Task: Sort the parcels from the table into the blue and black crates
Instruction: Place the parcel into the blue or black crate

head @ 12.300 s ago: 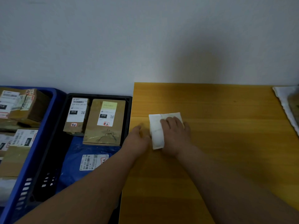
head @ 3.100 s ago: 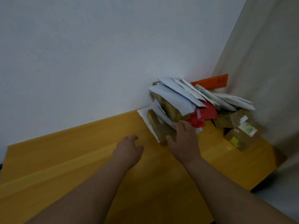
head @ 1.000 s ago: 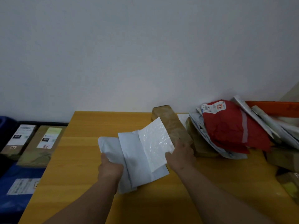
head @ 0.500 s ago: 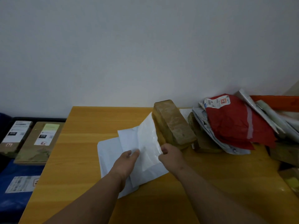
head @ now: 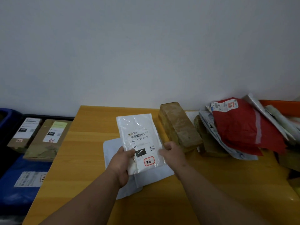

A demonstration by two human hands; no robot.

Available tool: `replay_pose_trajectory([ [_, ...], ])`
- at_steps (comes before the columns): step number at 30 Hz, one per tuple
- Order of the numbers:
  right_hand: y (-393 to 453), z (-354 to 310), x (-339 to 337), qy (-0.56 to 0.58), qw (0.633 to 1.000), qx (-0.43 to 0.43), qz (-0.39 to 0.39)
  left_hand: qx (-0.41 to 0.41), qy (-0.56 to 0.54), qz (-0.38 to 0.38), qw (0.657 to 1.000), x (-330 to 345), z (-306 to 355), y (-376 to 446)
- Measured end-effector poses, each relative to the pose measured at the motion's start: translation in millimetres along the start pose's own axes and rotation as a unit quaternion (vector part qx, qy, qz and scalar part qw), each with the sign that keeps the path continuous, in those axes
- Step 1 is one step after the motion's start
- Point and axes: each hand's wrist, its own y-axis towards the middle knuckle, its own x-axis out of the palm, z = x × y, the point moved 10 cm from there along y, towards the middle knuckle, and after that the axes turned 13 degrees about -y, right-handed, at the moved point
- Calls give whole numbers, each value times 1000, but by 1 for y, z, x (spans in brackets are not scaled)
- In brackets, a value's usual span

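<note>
Both hands (head: 123,161) (head: 172,154) hold the white parcel (head: 140,140) upright, label facing up.

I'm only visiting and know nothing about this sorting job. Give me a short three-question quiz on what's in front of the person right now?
1. True or false: both hands hold the white parcel.
2. What number is on its black patch?
3. The red bag lies: A) in a crate B) on the pile at the table's right C) on the floor.

Key: 1 true: left hand, right hand. 2: 010. 3: B.
</note>
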Motion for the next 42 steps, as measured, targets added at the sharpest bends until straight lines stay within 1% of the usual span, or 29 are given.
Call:
replay_pose_trajectory([
  [2, -2, 4, 4, 35, 999, 8, -40, -8, -9, -3, 1000, 0, -2, -4],
  [4, -4, 3, 5, 50, 996, -4, -69, -8, -15, 5, 1000, 0, -5, -7],
  [7, -5, -1, -3, 46, 996, -30, -75, 2, -17, 22, 1000, 1, -8, -12],
  [12, -10, 3, -15, 50, 994, -45, -89, 24, -11, 44, 999, 5, -13, -20],
  [17, -12, 15, -27, 40, 992, -52, -106, 49, 17, 106, 993, 2, -25, -25],
  [20, -14, 25, -25, 14, 991, -51, -121, 69, 50, 150, 985, -3, -29, -33],
  [24, -19, 31, -13, -2, 988, -43, -150, 87, 58, 181, 978, -16, -34, -44],
  [26, -27, 27, -3, -5, 983, -47, -179, 91, 44, 193, 976, -28, -36, -48],
  [30, -47, 19, 27, -54, 970, -47, -231, 84, -18, 205, 975, -59, -33, -55],
  [32, -49, 10, 38, -58, 972, -45, -223, 75, -43, 204, 975, -72, -26, -56],
  [37, -63, -29, 79, -15, 982, -49, -182, 71, -69, 182, 978, -122, 4, -63],
  [40, -82, -60, 131, -22, 981, -57, -184, 77, -67, 178, 979, -179, 34, -72],
  [42, -94, -82, 172, -41, 978, -70, -193, 86, -71, 210, 971, -231, 56, -79],
])
